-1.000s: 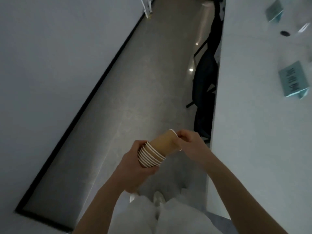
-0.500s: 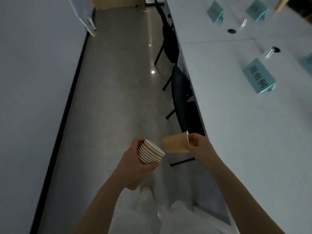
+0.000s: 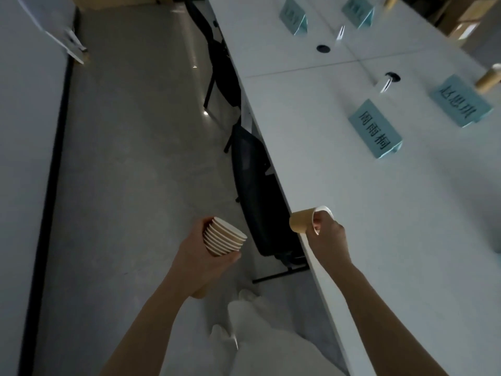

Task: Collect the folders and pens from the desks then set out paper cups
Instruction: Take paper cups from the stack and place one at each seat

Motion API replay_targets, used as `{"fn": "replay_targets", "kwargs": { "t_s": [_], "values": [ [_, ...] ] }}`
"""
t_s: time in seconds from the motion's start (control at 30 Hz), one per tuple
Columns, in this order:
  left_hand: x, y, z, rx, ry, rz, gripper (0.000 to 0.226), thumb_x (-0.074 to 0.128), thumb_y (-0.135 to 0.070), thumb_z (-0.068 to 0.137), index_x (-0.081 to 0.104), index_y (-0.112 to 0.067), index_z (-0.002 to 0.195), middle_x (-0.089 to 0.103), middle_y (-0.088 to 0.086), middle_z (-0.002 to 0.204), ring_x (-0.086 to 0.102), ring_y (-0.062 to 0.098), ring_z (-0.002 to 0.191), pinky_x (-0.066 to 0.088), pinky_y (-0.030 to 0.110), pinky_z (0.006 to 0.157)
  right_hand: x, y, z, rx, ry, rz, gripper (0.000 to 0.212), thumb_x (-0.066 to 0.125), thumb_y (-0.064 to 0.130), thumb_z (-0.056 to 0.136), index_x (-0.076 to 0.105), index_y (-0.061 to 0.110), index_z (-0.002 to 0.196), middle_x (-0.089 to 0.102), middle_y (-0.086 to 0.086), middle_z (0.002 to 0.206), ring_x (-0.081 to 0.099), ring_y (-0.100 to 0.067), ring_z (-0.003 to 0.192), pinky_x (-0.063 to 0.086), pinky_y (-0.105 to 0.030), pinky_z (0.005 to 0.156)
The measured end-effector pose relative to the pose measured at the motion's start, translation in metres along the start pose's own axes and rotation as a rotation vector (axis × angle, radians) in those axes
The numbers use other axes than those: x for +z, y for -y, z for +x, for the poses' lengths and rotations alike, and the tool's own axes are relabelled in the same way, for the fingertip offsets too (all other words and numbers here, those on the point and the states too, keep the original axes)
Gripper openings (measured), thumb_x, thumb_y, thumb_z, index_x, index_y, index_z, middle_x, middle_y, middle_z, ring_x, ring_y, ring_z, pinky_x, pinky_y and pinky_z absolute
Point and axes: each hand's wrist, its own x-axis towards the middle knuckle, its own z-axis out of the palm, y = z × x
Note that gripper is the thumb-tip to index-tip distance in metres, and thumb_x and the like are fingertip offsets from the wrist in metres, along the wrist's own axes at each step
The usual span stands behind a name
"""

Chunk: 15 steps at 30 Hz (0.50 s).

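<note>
My left hand (image 3: 200, 256) grips a stack of several nested brown paper cups (image 3: 223, 237) over the floor, rims tilted up to the right. My right hand (image 3: 329, 241) pinches the white rim of a single brown paper cup (image 3: 301, 221), which lies sideways in the air at the near edge of the long white desk (image 3: 339, 185). Another brown cup (image 3: 488, 80) stands on the desk at the far right, and one more (image 3: 390, 1) shows at the top edge.
Teal name cards (image 3: 375, 130) (image 3: 461, 101) (image 3: 294, 16) stand along the desk, beside round cable holes (image 3: 392, 76). Black chairs (image 3: 257, 196) (image 3: 219, 58) are tucked under the desk's left edge. A grey floor aisle runs on the left beside a white wall.
My right hand has pulled one cup off the stack and carried it right to the desk edge. My view has swung right, bringing more of the desk into sight.
</note>
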Motion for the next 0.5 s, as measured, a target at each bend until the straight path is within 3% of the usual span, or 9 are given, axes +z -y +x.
{"fn": "replay_targets", "kwargs": {
  "t_s": [0.17,0.3,0.5],
  "values": [
    [0.017,-0.025,0.04,-0.02,-0.002,0.048,0.076,0.09,-0.031,0.061,0.046,-0.03,0.122,0.064,-0.009,0.102,0.063,0.007,0.088,0.053,0.029,0.073,-0.005,-0.017,0.083,0.028,0.031,-0.132,0.009,0.051,0.009,0.088,0.057,0.009,0.095,0.058,-0.005,0.085,0.062,-0.03,0.082,0.043,-0.029,0.065],
    [0.024,-0.036,0.063,-0.029,-0.013,0.062,0.073,0.089,-0.034,0.06,0.046,-0.033,0.118,0.064,-0.011,0.099,0.063,0.005,0.086,0.054,0.028,0.072,-0.005,-0.029,0.14,0.034,0.061,-0.265,0.019,0.045,0.011,0.09,0.057,0.012,0.104,0.063,-0.013,0.103,0.062,-0.034,0.091,0.043,-0.03,0.07],
    [0.02,-0.038,0.084,-0.057,-0.018,0.113,0.073,0.088,-0.038,0.061,0.044,-0.033,0.119,0.062,-0.01,0.099,0.063,0.006,0.086,0.057,0.033,0.073,-0.002,-0.038,0.179,0.006,0.108,-0.392,0.032,0.045,0.011,0.092,0.054,0.011,0.123,0.056,-0.022,0.123,0.06,-0.042,0.105,0.05,-0.045,0.086]
  ]
}}
